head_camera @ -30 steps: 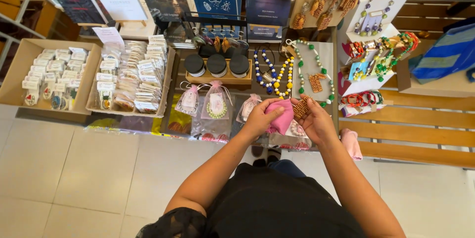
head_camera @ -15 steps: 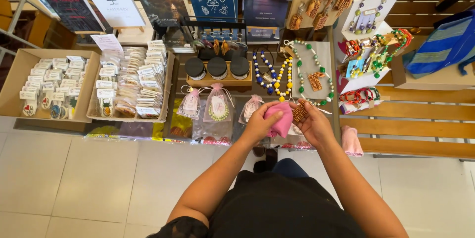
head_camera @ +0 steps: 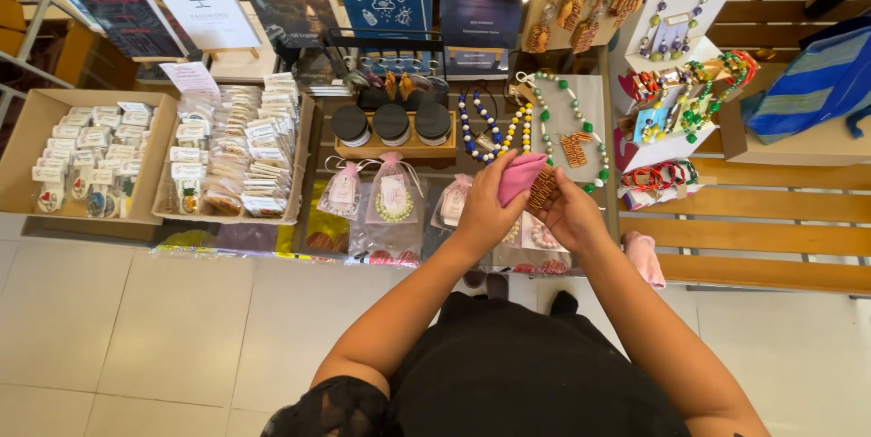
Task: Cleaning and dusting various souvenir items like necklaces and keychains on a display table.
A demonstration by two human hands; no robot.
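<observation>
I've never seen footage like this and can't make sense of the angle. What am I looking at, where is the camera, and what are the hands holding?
There is no machine: the camera sits on a person's head and looks straight down, so you see their own two arms reaching forward over a display table. The left hand holds a small pink pouch. The right hand holds a brown patterned piece right against that pouch. On the table lie cardboard trays of small packaged items, three dark-lidded jars, sheer gift bags, bead necklaces, and a white stand of bracelets and earrings. Another pink pouch lies on the slatted bench at the right.
</observation>
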